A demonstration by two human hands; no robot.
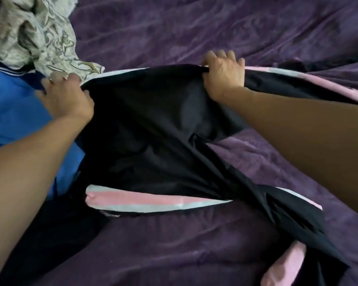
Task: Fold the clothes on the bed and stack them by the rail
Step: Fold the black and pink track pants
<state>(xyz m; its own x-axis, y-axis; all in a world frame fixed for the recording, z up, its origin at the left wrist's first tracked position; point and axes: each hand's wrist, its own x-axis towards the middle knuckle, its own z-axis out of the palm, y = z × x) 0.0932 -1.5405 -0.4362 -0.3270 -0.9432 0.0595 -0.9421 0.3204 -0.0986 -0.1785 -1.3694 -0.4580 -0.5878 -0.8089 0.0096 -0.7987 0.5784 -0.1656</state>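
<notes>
A black garment [153,129] with pink and pale mint stripes lies spread across the purple bed cover [194,34]. My left hand [67,98] grips its top edge at the left. My right hand [224,72] is closed on the same edge further right, so the cloth stretches between them. The lower part of the garment twists away toward the bottom right, where a pink cuff [285,265] shows. No rail is in view.
A blue garment [15,108] lies at the left under my left arm. A crumpled cream patterned cloth [35,36] sits at the top left, touching the black garment's edge. The purple cover fills the far and near parts of the bed.
</notes>
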